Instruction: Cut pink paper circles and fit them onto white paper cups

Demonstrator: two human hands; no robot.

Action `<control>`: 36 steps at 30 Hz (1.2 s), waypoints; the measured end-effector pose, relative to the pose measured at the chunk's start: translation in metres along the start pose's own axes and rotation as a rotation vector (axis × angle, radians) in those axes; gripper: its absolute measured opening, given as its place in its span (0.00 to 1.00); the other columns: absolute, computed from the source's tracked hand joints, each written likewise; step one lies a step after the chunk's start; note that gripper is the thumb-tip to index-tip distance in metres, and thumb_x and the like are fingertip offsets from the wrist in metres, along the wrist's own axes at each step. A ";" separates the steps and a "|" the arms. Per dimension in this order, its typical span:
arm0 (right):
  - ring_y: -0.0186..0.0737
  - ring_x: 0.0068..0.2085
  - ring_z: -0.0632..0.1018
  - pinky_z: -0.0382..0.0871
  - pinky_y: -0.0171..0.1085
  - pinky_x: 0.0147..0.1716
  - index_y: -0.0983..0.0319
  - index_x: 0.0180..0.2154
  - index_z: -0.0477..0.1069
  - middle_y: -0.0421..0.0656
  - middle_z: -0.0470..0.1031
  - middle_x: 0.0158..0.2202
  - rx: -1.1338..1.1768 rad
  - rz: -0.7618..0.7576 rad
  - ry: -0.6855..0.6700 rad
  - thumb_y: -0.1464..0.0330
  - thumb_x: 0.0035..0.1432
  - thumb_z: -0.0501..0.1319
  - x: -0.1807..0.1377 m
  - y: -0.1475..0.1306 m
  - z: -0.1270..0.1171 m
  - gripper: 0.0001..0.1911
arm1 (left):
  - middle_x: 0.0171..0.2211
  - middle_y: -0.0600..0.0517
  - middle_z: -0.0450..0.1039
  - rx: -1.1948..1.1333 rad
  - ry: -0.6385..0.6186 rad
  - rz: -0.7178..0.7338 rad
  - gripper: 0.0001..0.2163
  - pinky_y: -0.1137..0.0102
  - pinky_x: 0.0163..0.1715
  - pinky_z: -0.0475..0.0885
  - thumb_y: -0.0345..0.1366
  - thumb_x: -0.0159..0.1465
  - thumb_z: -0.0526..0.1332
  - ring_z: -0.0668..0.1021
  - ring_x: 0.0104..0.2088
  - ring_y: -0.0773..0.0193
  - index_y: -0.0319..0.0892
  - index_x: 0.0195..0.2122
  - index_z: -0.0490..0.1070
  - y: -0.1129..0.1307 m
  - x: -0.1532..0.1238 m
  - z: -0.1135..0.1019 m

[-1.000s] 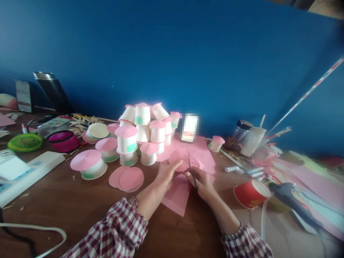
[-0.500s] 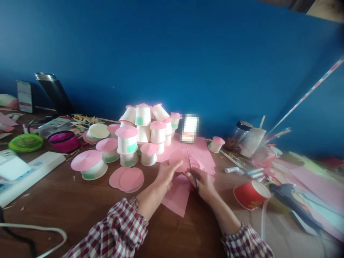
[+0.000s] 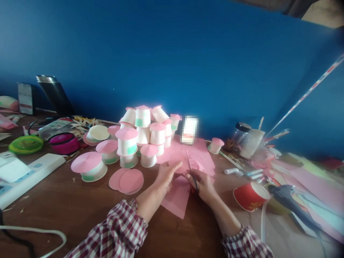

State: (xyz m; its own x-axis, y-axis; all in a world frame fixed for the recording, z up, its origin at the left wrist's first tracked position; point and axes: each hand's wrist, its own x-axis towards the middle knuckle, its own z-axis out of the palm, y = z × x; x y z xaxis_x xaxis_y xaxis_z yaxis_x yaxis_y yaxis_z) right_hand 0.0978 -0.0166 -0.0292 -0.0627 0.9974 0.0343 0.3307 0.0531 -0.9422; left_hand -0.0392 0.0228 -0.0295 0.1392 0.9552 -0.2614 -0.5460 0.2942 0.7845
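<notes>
My left hand [image 3: 167, 176] pinches a piece of pink paper [image 3: 177, 162], its thumb lying on top and its other fingers underneath. My right hand [image 3: 202, 183] is closed around the dark handles of a pair of scissors [image 3: 194, 177]; the blades point away from me along the right side of the paper. Under both hands lie pink sheets [image 3: 177, 200] with curled offcuts [image 3: 197, 163]. To the left of my left hand, several cut pink discs [image 3: 131, 181] overlap on the table. Behind them stand white paper cups [image 3: 127, 147] with pink paper tops, some stacked.
A red paper cup [image 3: 249, 196] lies tipped at right, beside a glue gun [image 3: 290, 200]. A lidded jar [image 3: 239, 134] stands behind. At left are a power strip [image 3: 40, 173], a magenta pouch [image 3: 63, 143], a green round case [image 3: 25, 144] and a dark flask [image 3: 55, 95].
Both hands stay in nearly the same place. The paper and the scissors have barely shifted; the whole view has tilted slightly.
</notes>
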 end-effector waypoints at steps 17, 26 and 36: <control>0.30 0.15 0.63 0.60 0.31 0.16 0.63 0.30 0.69 0.33 0.60 0.13 0.010 -0.014 -0.036 0.54 0.53 0.61 0.000 0.005 -0.002 0.18 | 0.29 0.42 0.76 -0.021 -0.016 0.018 0.16 0.63 0.29 0.76 0.38 0.47 0.70 0.79 0.28 0.56 0.33 0.33 0.74 -0.008 0.010 -0.009; 0.31 0.15 0.64 0.62 0.32 0.17 0.62 0.28 0.69 0.33 0.60 0.13 0.043 -0.027 -0.035 0.54 0.52 0.62 0.000 0.006 -0.002 0.18 | 0.28 0.42 0.76 -0.028 -0.020 0.004 0.16 0.64 0.28 0.75 0.38 0.46 0.71 0.79 0.27 0.56 0.34 0.33 0.73 -0.006 0.008 -0.008; 0.29 0.15 0.62 0.57 0.30 0.16 0.63 0.28 0.68 0.33 0.60 0.15 0.078 -0.021 -0.047 0.56 0.50 0.64 0.001 0.007 0.001 0.16 | 0.25 0.44 0.76 0.004 0.056 -0.009 0.11 0.65 0.25 0.75 0.33 0.47 0.69 0.78 0.25 0.57 0.34 0.31 0.73 0.003 -0.003 0.004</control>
State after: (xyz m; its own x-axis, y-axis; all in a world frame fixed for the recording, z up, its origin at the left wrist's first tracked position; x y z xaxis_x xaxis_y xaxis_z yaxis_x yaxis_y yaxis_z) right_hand 0.0997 -0.0155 -0.0364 -0.1140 0.9927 0.0403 0.2549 0.0684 -0.9645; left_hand -0.0385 0.0211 -0.0241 0.0977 0.9493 -0.2989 -0.5414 0.3027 0.7844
